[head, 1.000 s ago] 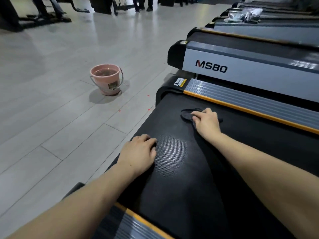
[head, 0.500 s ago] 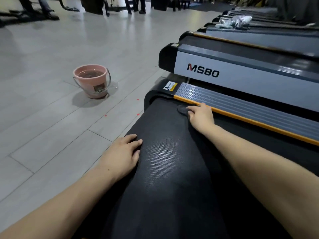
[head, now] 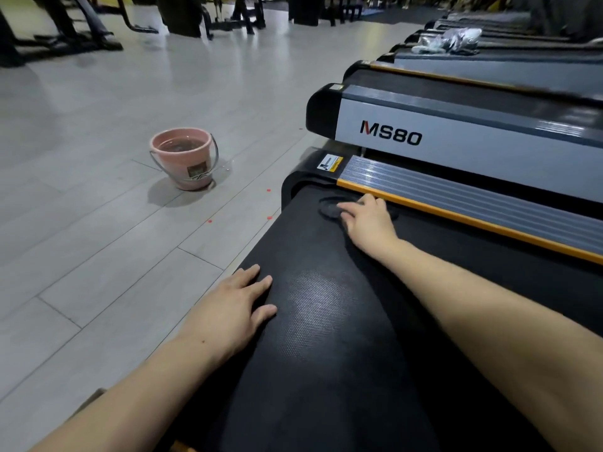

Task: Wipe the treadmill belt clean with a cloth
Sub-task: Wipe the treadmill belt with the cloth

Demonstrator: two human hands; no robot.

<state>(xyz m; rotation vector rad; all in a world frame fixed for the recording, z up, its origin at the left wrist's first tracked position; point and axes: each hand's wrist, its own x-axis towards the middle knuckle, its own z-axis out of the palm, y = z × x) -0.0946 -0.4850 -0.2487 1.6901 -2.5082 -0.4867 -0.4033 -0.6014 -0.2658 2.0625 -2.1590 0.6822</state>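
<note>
Pale grey floor planks are stretching away to the left, with dark gym machines standing along the far wall and a few small red specks lying on the boards near the treadmill's end. On that floor a pink bucket is standing upright, its wire handle hanging down at the side and water showing inside it; it is sitting well apart from the machine. Filling the lower right, the black treadmill belt is running away from the camera, catching a dull sheen on its dimpled surface between the two forearms. Along its far side a ribbed grey side rail with an orange edge is lying, carrying a yellow and white sticker at its end. Beyond it another treadmill is standing, its grey side panel lettered MS80. The right hand is reaching forward near the belt's end, just beside the orange edge, pressing a dark cloth flat on the belt with its fingers extended over it rather than curled round it. The left hand is resting palm down at the belt's near edge, fingers straight and slightly spread, holding nothing.
</note>
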